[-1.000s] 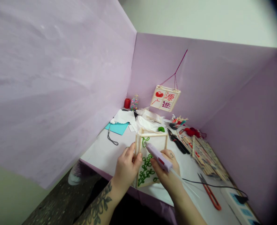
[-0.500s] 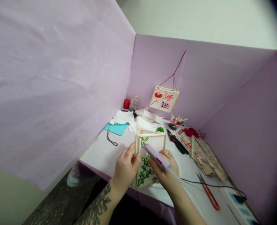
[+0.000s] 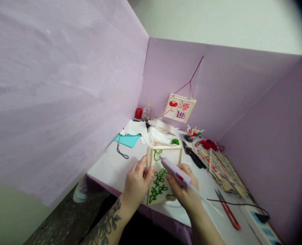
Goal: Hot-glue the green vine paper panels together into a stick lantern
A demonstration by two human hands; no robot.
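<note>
Soft, even indoor light with faint shadows; wide-angle bending at the edges, dark vignette in the right corners.

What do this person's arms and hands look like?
Both are bare, with no gloves, no sleeves in view, and no rings or watch that I can see. The left hand leads to a forearm covered by a dark tattoo of leafy, flower-like shapes. The right hand has a small dark mark on its back, too small to read.
</note>
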